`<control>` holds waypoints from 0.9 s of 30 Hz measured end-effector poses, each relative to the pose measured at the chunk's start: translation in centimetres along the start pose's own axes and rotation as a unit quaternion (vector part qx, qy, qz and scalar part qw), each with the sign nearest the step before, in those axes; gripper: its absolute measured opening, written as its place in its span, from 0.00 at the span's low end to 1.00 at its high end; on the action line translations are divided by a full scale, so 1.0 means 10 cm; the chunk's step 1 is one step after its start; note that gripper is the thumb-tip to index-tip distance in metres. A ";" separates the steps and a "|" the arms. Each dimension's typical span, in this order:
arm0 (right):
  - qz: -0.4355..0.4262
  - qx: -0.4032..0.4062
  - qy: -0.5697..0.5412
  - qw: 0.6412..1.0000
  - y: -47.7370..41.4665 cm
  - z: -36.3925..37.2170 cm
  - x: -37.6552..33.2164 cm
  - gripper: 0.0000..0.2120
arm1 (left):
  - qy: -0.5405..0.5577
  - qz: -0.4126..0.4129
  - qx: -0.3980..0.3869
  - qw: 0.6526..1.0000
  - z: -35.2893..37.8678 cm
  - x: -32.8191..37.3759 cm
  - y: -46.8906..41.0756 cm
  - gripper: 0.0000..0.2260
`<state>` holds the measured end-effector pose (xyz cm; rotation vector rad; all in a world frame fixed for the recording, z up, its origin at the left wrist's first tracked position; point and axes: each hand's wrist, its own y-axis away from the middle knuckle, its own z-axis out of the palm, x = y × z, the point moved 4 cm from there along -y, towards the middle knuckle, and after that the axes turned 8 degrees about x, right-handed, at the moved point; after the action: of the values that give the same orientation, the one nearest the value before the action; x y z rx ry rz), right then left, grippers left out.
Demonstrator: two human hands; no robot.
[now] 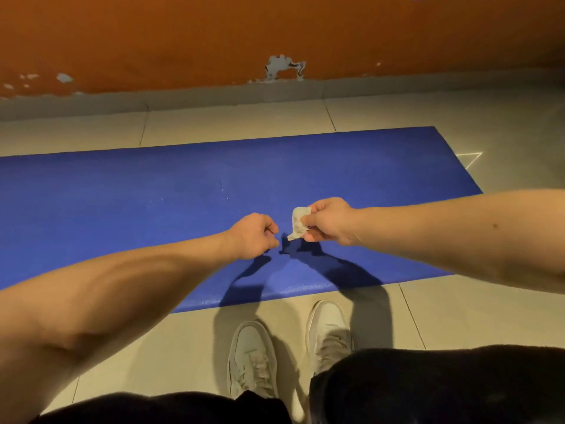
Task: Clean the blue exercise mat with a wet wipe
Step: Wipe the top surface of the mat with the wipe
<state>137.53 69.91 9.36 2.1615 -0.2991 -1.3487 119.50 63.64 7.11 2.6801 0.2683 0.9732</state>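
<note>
The blue exercise mat (153, 209) lies flat on the tiled floor, running from the left edge of view to the right. My right hand (328, 220) hovers above the mat's near half and pinches a small, crumpled white wet wipe (298, 223) that hangs down from its fingers. Just left of the wipe, my left hand (253, 235) is held above the mat with its fingers curled in and nothing in it. A small gap separates the left hand from the wipe. Both hands cast shadows on the mat below.
An orange wall (275, 35) with chipped paint and a grey skirting stands beyond the mat. Beige floor tiles (458, 313) surround the mat. My two white sneakers (253, 359) stand on the tiles at the mat's near edge, with dark trousers below.
</note>
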 end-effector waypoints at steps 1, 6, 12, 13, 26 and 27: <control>-0.019 0.005 0.027 0.999 0.00 -0.07 -0.04 0.06 | -0.041 0.010 -0.019 0.999 0.02 0.00 -0.03 0.14; -0.060 0.024 0.144 0.987 -0.15 -0.22 0.00 0.09 | -0.169 0.042 -0.089 0.981 0.20 -0.05 -0.14 0.19; -0.091 -0.003 0.244 0.966 -0.56 -0.10 0.42 0.11 | -0.272 0.022 -0.138 0.952 0.53 -0.30 -0.12 0.19; -0.112 -0.025 0.284 0.952 -0.63 -0.09 0.48 0.09 | -0.277 0.019 -0.144 0.950 0.58 -0.35 -0.13 0.18; -0.292 -0.114 0.377 0.872 -1.22 0.14 1.02 0.11 | -0.253 0.006 -0.093 0.963 1.00 -0.83 -0.42 0.24; -0.320 -0.122 0.366 0.865 -1.24 0.19 1.07 0.11 | -0.252 0.000 -0.084 0.964 1.00 -0.83 -0.43 0.25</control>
<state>139.57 74.39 -6.40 2.4419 0.9031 -0.6770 119.38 63.55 -6.63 2.6540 0.0726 0.2695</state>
